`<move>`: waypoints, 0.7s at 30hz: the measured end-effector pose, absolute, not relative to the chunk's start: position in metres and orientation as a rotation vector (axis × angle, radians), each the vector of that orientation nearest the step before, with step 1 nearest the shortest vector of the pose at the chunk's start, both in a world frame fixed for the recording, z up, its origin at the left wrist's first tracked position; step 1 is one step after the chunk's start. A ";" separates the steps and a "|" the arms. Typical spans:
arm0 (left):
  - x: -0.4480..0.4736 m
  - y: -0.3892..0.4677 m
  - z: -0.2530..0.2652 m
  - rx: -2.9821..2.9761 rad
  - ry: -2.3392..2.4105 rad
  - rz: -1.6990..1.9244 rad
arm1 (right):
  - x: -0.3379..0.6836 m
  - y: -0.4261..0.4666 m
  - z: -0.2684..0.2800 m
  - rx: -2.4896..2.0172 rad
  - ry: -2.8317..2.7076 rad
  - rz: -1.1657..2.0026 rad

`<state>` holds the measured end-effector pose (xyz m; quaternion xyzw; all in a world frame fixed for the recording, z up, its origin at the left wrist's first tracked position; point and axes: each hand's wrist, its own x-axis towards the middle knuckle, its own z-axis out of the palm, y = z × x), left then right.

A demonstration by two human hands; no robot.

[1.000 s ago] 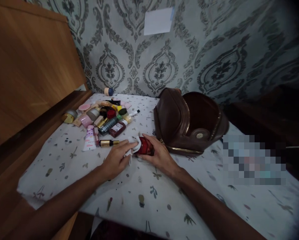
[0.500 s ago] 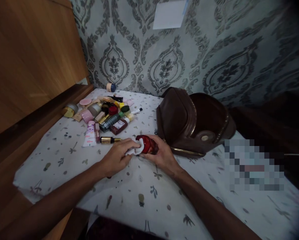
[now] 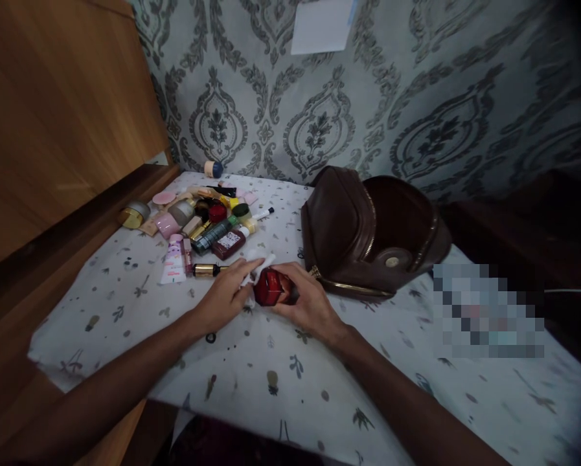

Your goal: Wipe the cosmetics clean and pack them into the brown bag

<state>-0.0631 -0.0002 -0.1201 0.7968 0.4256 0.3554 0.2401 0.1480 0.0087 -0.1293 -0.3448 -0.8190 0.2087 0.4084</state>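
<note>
Over the middle of the table, my right hand (image 3: 306, 299) is closed around a small dark red glassy bottle (image 3: 267, 287), its fingers covering the right part. My left hand (image 3: 228, 290) pinches a crumpled white wipe (image 3: 257, 268), which touches the left side of the bottle. Just behind my left hand lies a black and gold cosmetic tube (image 3: 205, 270), partly hidden by the fingers. Further left are a pink and white squeeze tube (image 3: 174, 260) and a dark red bottle with a white label (image 3: 229, 244).
A brown leather bag (image 3: 336, 223) stands unzipped right of my hands. Several jars, tubes and bottles, among them a pink jar (image 3: 166, 225), crowd the table's back left. A wooden cabinet (image 3: 71, 110) borders the left; a blurred-out item (image 3: 487, 314) lies right.
The red bottle has turned in my right hand and shifted slightly left and down. The wipe has moved from its front to its left far side. My left hand has risen a little.
</note>
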 end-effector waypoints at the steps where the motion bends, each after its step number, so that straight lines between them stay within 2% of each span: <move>1: -0.063 0.000 -0.120 2.148 1.158 0.979 | 0.148 0.008 -0.129 -0.883 -2.046 0.501; 12: -0.055 -0.010 -0.110 1.678 1.096 0.903 | 0.148 0.002 -0.124 -1.156 -2.022 0.057; 21: -0.046 -0.012 -0.109 1.150 1.119 0.884 | 0.150 0.002 -0.121 -0.998 -1.986 0.343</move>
